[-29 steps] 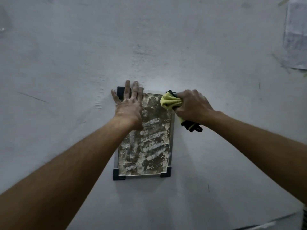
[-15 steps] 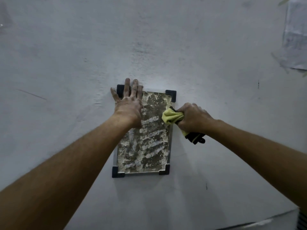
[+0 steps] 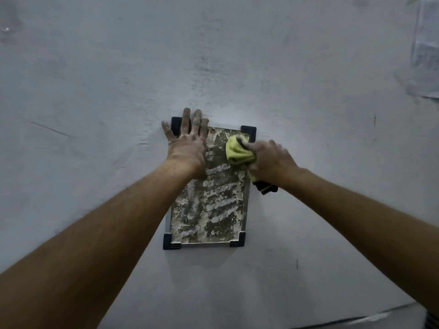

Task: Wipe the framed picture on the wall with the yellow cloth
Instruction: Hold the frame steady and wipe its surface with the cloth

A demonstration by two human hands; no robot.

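Okay, framed picture point(image 3: 209, 198) hangs flat on the rough grey wall point(image 3: 237, 67), a tall rectangle with a thin pale rim and dark square corner caps, its surface blotchy with whitish smears. I see my left hand point(image 3: 187, 143) spread flat, fingers splayed over the picture's upper left corner, gripping nothing. My right hand point(image 3: 270, 160) is fisted around the bunched yellow cloth point(image 3: 237, 150), pressed on the picture near its upper right corner; a dark edge of the cloth pokes out below the fist.

Both forearms are bare to the frame's edge — no sleeves, watch or rings; the left hand point(image 3: 187, 148) and right hand point(image 3: 270, 161) wear no gloves — pale dust flecks the left hand's fingers point(image 3: 186, 119).
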